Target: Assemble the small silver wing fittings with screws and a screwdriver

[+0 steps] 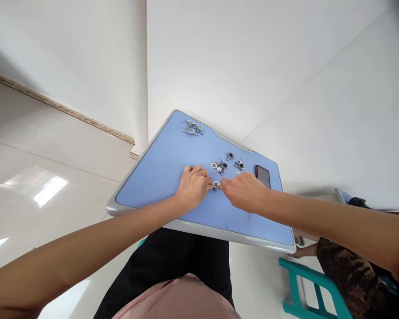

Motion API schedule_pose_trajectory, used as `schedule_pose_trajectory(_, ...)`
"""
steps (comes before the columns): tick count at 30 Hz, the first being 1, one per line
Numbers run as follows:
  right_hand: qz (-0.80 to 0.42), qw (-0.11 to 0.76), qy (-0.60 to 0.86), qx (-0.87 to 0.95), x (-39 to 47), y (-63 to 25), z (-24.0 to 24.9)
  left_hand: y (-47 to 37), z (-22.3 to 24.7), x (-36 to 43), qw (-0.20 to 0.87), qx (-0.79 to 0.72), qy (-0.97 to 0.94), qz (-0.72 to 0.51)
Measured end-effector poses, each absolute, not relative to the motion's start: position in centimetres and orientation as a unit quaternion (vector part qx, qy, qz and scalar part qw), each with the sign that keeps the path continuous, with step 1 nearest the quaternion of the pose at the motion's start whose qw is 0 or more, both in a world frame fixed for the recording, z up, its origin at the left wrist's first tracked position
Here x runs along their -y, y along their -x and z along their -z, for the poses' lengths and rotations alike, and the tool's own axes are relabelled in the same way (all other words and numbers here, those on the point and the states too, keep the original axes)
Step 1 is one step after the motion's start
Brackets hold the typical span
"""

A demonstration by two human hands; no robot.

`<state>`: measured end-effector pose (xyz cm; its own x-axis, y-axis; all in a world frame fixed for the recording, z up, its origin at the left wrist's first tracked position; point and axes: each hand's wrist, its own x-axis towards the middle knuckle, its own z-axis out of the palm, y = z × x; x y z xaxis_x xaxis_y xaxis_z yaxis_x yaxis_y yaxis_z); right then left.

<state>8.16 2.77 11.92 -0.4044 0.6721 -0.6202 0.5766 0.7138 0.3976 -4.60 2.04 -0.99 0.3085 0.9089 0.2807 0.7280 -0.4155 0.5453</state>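
Note:
A small silver metal part [216,185] is between my two hands, low over the blue table. My left hand [195,184] has its fingertips closed on the part's left side. From the right, my right hand [241,189] meets the part with thumb and fingers pinched together. Just beyond lies a group of metal parts [219,167], some with dark round centres. Another dark-centred part [230,156] is above them, and one more [240,165] lies beyond my right hand.
The blue table [153,177] has several assembled metal pieces [193,127] near its far left corner. A phone [263,176] lies beyond my right wrist. At lower right are a green stool [314,283] and a seated person's leg.

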Motion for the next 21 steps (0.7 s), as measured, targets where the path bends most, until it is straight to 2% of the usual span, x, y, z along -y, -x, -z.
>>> schedule_pose_trajectory(4, 0.028, 0.383, -0.529, -0.757, -3.7, -6.2, -12.5, 4.7, 0.8, -2.0, 0.169, -0.516, -0.795, -0.271)
schedule_pose_trajectory(8, 0.033, 0.355, -0.554, -0.752, -4.0, -6.1, -12.8, 4.7, 0.8, -2.0, 0.162, -0.514, -0.799, -0.267)
schedule_pose_trajectory(11, -0.010, 0.344, -0.483, -0.805, -3.6, -6.9, -12.6, 4.6, 0.9, -2.1, 0.153, -0.513, -0.802, -0.266)
schedule_pose_trajectory(15, -0.108, 0.383, -0.319, -0.860, -3.6, -8.3, -12.3, 4.6, 1.0, -2.2, 0.159, -0.517, -0.800, -0.261)
schedule_pose_trajectory(18, -0.126, 0.391, -0.219, -0.885, -3.7, -9.2, -11.9, 4.6, 1.0, -2.2, 0.166, -0.517, -0.799, -0.259)
schedule_pose_trajectory(21, -0.094, 0.385, -0.247, -0.884, -3.5, -9.5, -11.5, 4.6, 0.9, -2.2, 0.169, -0.519, -0.798, -0.257)
